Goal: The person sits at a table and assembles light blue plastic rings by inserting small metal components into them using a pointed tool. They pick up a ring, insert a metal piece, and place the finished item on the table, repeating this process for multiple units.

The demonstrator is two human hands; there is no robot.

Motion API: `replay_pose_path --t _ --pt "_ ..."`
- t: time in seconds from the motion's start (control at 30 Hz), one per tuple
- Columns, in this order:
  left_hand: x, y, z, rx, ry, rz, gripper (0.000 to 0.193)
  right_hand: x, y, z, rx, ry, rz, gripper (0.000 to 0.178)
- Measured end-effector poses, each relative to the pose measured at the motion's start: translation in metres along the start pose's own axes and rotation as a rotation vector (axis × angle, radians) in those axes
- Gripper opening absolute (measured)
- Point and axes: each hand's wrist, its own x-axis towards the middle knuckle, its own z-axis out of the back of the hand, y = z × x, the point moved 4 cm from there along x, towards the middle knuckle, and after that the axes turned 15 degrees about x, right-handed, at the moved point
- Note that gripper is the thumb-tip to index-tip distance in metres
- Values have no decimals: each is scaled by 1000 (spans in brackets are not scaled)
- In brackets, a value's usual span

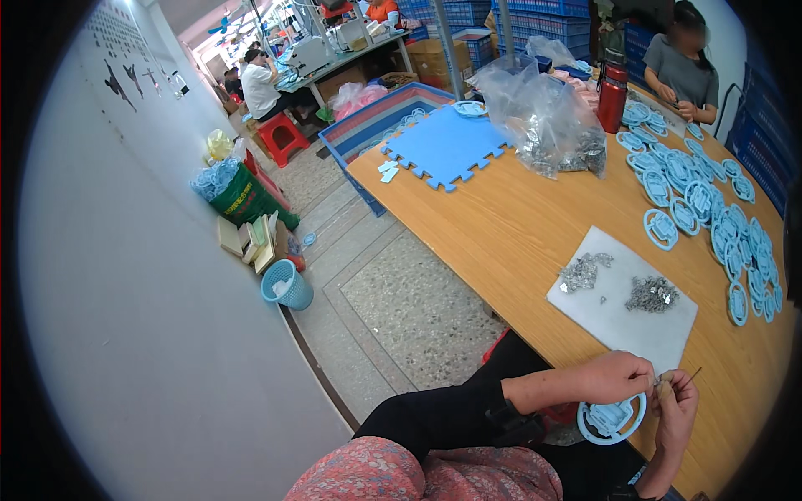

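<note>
My left hand (616, 377) is closed with its fingers bent, meeting my right hand at the near edge of a white board (622, 326). What its fingertips hold is hidden. My right hand (675, 405) is pinched together, and a thin dark stick-like thing (697, 373) pokes out past its fingers. Just below my left hand is a light-blue round plastic frame (610, 416) with a shaped centre; whether a hand grips it, I cannot tell. On the board lie two heaps of small metal pieces, a looser silvery heap (585, 271) and a darker heap (652, 294).
Many light-blue plastic frames (700, 199) spread over the table's right side. Farther back are a blue foam mat (447, 146), a clear bag of metal pieces (551, 117) and a red flask (612, 98). A co-worker (685, 71) sits at the far right. A blue wastebasket (286, 285) stands left.
</note>
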Motion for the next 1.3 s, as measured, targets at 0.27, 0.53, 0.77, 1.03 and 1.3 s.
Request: replay_pose_path --t 0.27,0.53,0.77,1.03,1.3 --pt "3 -4 -7 145 -28 -18 21 -3 -5 8 -14 -46 -32 14" --pt "-5 6 10 -234 139 138 48 -17 -9 26 151 -201 106 12" --pt "0 30 0 -165 -35 148 50 -28 -15 30 92 -226 155 10" --pt "-8 28 10 -277 -22 333 51 -24 0 -2 -44 -191 259 11" --pt "-1 35 3 -315 27 378 54 -10 -16 -3 -397 -149 307 17"
